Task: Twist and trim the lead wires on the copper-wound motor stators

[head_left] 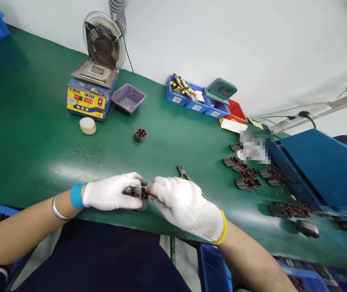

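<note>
Both my hands wear white knit gloves and meet near the front edge of the green bench. My left hand (112,193) is closed around a motor stator (143,204), a grey ring with copper windings showing at its top. At the stator's right side, my right hand (184,202) pinches with thumb and fingertips; what lies between them is hidden. A pair of pliers (182,171) with green handles lies just behind my right hand, its handles partly covered. Another stator (140,135) stands alone farther back. Loose copper wire clippings (84,152) are scattered to the left.
A blue-and-yellow solder pot (86,99) stands at the back left, with a fan (103,46) behind it. Beside it are a purple tray (129,97) and a round white pad (87,125). Blue bins (196,98) line the wall. Several stators (245,178) stand at right.
</note>
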Demonstrator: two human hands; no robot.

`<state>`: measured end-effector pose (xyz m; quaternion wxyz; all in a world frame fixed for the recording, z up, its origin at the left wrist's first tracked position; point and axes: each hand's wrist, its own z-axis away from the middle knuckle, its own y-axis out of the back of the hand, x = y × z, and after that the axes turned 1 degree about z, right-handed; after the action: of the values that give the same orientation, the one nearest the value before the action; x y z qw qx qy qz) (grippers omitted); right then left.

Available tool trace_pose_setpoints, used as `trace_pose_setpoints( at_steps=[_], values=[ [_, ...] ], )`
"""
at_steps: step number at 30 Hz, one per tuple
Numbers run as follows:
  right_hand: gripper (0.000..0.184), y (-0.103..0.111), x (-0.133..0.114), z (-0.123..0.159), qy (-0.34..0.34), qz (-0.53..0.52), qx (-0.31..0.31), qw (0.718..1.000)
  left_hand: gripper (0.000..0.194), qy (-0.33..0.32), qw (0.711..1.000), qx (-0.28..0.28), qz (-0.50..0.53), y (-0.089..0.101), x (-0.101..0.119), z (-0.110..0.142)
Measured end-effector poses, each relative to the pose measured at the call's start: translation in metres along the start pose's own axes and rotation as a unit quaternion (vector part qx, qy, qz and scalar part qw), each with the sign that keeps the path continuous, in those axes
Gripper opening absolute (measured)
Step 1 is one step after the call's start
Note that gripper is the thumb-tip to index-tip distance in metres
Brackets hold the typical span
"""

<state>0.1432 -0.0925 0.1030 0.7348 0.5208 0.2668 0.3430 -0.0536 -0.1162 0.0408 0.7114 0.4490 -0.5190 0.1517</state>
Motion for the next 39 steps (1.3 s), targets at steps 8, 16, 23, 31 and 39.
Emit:
trace_pose_setpoints(
  at_steps=[8,16,23,31,39],
  values=[
    [0.018,-0.079,0.012,-0.007,-0.196,-0.448,0.071,0.869,0.016,-0.104,0.923,0.117,-0.351,-0.029,-0.039,-0.004],
    [0.058,-0.107,0.031,-0.012,-0.263,-0.558,0.351,0.704,0.038,-0.063,0.949,0.139,-0.277,-0.029,-0.045,-0.004],
    [0.056,-0.077,0.031,-0.059,-0.073,-0.725,0.081,0.68,0.05,0.11,0.971,0.177,-0.116,-0.032,-0.036,-0.008],
    [0.061,-0.083,0.033,-0.082,-0.096,-0.788,0.049,0.606,0.101,0.071,0.982,0.159,-0.071,-0.029,-0.042,-0.004],
    [0.07,-0.112,0.043,-0.027,-0.121,-0.804,0.063,0.579,0.099,0.069,0.985,0.13,-0.094,-0.028,-0.045,-0.005]
  ],
)
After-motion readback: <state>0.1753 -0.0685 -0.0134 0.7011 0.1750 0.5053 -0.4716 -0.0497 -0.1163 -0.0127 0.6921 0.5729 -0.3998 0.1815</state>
